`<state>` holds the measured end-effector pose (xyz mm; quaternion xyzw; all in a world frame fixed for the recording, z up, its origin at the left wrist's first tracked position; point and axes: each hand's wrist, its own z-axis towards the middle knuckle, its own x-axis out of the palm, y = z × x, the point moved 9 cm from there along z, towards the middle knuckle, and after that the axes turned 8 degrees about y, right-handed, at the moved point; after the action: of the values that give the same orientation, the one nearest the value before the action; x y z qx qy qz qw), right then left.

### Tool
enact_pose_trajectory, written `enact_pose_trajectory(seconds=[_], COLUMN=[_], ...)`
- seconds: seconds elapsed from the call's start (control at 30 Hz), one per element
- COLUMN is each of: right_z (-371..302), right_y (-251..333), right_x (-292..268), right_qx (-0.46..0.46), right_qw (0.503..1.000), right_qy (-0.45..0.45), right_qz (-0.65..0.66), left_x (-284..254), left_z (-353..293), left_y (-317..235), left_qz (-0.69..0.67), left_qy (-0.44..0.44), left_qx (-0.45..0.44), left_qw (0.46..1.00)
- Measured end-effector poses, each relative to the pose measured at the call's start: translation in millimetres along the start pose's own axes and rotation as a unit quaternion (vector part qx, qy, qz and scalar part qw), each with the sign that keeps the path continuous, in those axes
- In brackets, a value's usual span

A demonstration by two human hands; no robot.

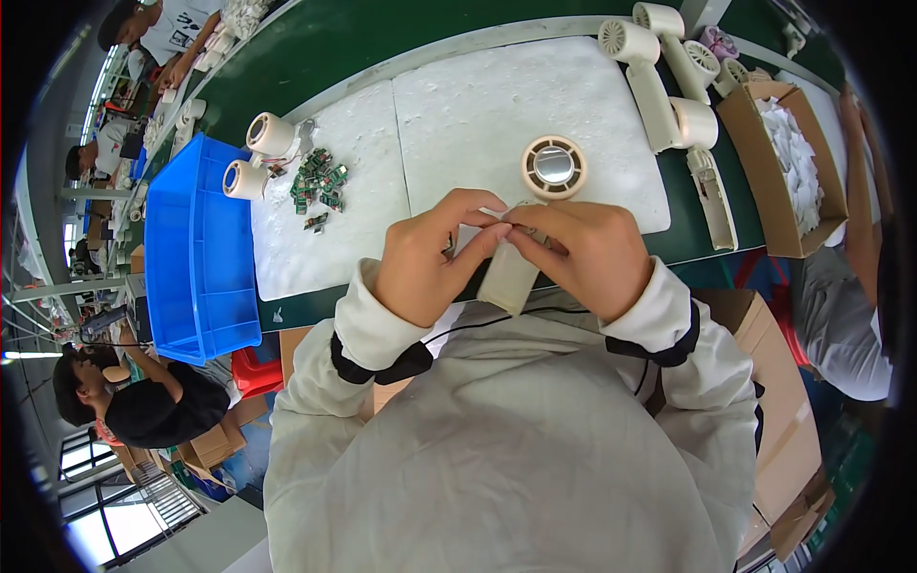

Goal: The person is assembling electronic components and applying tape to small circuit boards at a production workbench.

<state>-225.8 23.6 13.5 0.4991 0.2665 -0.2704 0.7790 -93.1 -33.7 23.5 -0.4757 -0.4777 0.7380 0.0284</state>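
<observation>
A cream handheld fan or blower lies in front of me, its round vented head (580,172) with a shiny centre on the white mat. Its open handle (509,280) points back toward me past the bench edge; my hands hide where head and handle meet. My left hand (427,256) is closed, thumb and index fingertips pinched over the handle's upper part. What sits in that pinch is too small to tell. From the other side my right hand (590,250) is closed against the handle, its fingertips meeting the left ones.
Small green circuit boards (315,181) are heaped on the white mat (487,95), beside two cream round heads (270,135). At left stands a blue bin (196,248). Several cream fan housings (654,105) and a carton of white pieces (776,172) line the right. Other people work nearby.
</observation>
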Motion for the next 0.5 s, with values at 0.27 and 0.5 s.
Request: enact_pose_trajectory(seconds=[0.27,0.5], right_z=[1,-2], right_y=[-4,5], right_x=[-6,-7], right_qx=[0.009,-0.036], right_qw=[1.0,0.997], right_qy=[0.004,-0.034], right_qz=[0.008,-0.053], left_x=[1,19], left_z=[-14,-19], left_y=[44,43], left_qz=[-0.103,-0.267], left_qy=[0.019,0.082], left_qx=[-0.116,-0.122], left_qw=[0.988,0.953])
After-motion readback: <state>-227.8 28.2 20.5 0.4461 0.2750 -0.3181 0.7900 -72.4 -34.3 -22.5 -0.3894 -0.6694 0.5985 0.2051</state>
